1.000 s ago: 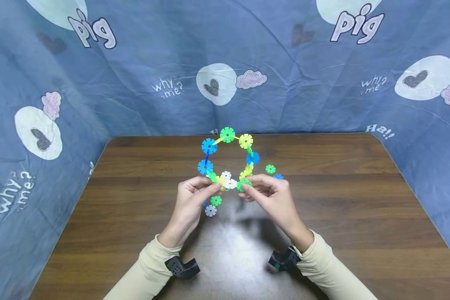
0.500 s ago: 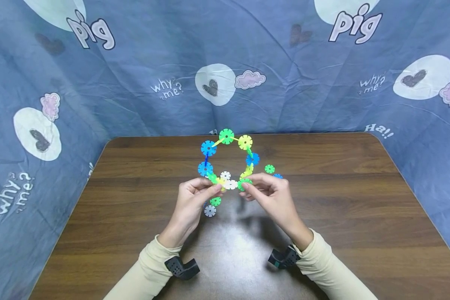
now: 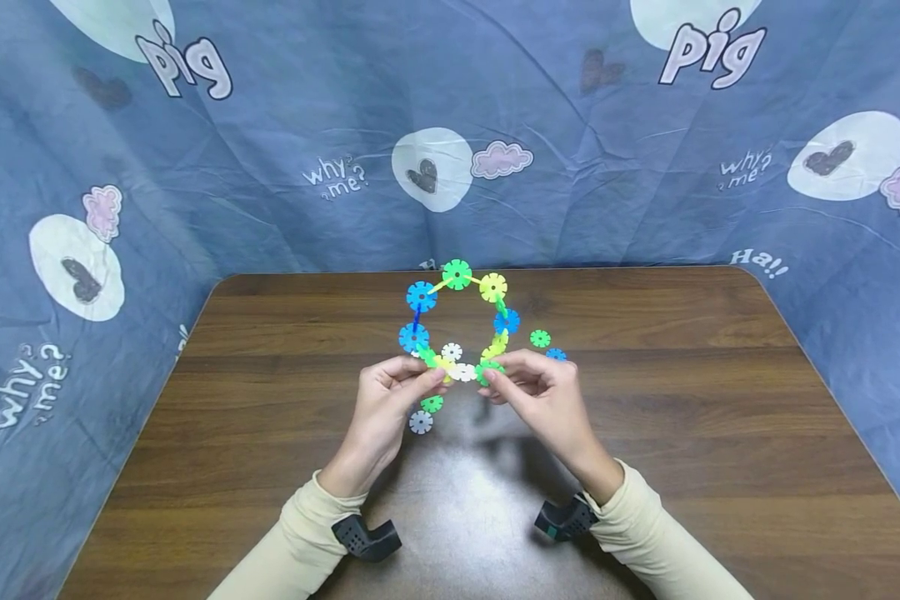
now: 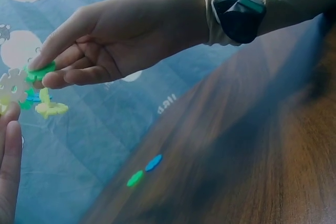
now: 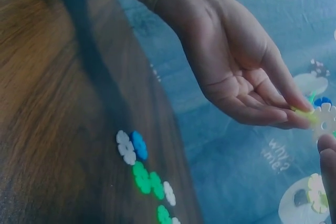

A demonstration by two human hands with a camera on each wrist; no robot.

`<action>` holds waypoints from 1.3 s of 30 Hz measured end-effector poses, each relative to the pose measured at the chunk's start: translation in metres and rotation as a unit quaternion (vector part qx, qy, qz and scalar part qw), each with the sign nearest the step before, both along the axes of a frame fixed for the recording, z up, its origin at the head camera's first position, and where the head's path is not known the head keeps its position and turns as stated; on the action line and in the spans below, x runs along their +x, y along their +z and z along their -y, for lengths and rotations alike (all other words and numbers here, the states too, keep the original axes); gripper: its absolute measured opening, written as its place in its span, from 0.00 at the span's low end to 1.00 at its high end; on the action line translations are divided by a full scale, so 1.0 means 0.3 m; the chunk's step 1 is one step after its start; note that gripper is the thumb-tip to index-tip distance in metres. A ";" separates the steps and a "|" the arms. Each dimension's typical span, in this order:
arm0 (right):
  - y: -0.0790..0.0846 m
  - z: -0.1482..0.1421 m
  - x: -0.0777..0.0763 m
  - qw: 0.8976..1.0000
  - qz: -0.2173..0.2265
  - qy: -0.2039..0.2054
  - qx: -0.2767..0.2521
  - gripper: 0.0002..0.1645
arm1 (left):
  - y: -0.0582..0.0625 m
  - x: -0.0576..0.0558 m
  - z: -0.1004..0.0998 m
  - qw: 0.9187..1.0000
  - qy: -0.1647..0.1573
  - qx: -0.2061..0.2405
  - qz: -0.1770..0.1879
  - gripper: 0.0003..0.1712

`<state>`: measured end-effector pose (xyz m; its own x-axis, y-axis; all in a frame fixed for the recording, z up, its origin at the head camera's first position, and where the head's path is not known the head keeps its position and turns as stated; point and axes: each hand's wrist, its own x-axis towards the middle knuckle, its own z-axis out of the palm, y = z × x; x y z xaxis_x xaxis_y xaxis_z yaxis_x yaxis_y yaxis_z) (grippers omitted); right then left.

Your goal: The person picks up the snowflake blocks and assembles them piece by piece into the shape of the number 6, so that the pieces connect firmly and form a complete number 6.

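Our left hand (image 3: 381,408) pinches a yellow disc (image 3: 442,362) just left of the white disc (image 3: 463,372), our right hand (image 3: 547,400) a green disc (image 3: 487,370) just right; the ring (image 3: 457,274) loops away beyond it.

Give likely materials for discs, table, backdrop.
Discs: probably moulded plastic, smooth; bright uniform colours, crisp notches.
Table: wood or wood-look laminate, semi-gloss; brown grain, glare patch.
Backdrop: likely printed fabric, matte; creases, soft folds.
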<state>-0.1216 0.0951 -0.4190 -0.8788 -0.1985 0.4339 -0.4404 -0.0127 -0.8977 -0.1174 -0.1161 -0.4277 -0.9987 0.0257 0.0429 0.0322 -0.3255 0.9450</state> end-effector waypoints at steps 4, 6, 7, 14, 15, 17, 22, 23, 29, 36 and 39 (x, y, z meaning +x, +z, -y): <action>-0.001 -0.002 -0.001 1.000 -0.003 -0.004 0.001 0.05 | 0.003 0.002 -0.003 1.000 0.000 0.003 0.004 0.18; -0.004 -0.001 -0.001 1.000 -0.001 -0.005 0.000 0.06 | 0.005 0.003 -0.004 1.000 0.000 0.001 0.005 0.18; -0.005 -0.001 -0.001 1.000 0.000 -0.006 0.000 0.06 | 0.005 0.004 -0.004 1.000 0.000 0.001 0.006 0.18; -0.005 0.005 -0.001 1.000 0.011 0.013 -0.008 0.05 | 0.007 0.008 -0.011 1.000 0.001 0.008 0.013 0.17; -0.004 0.006 -0.002 1.000 0.015 0.018 -0.007 0.05 | 0.005 0.008 -0.013 1.000 0.000 0.007 0.015 0.16; -0.003 0.007 -0.002 0.999 0.024 0.023 -0.002 0.05 | 0.003 0.009 -0.017 1.000 -0.005 0.006 0.017 0.16; 0.000 0.004 0.000 0.999 0.042 0.025 -0.004 0.06 | -0.002 0.011 -0.025 1.000 -0.021 0.003 0.020 0.18; 0.000 0.004 0.001 0.999 0.044 0.025 -0.006 0.06 | -0.002 0.012 -0.025 1.000 -0.021 0.004 0.021 0.19; 0.004 0.005 0.006 0.998 0.055 0.027 -0.020 0.04 | -0.002 0.014 -0.021 1.000 -0.017 0.005 0.019 0.19; 0.013 -0.006 0.010 0.997 0.067 0.043 -0.020 0.04 | -0.003 0.018 -0.017 0.999 -0.038 -0.005 -0.005 0.19; 0.016 -0.007 0.009 0.996 0.071 0.047 -0.020 0.04 | -0.004 0.022 -0.019 0.999 -0.040 -0.006 0.001 0.19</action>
